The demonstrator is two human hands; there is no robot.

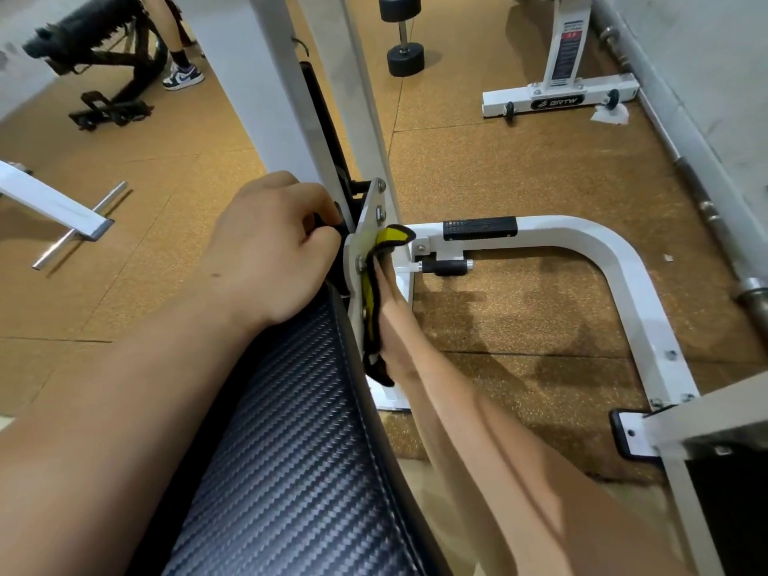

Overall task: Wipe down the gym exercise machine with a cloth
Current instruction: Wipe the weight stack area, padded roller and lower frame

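Observation:
The gym machine has a white frame (615, 259) and a black carbon-pattern padded seat (291, 451) in the lower middle. A white metal bracket plate (368, 226) with bolts joins the seat to the upright. My right hand (390, 322) presses a yellow and black cloth (374, 301) flat against the outer side of that plate; the cloth hides most of the fingers. My left hand (270, 247) rests at the top end of the seat, fingers curled round a black part beside the plate.
Cork-coloured floor mats surround the machine. A black dumbbell (403, 35) stands at the top middle. A white bench base (561, 93) and a long barbell (681, 151) lie at the right by the wall. A black bench and a person's leg in a sneaker (183, 74) are at the top left.

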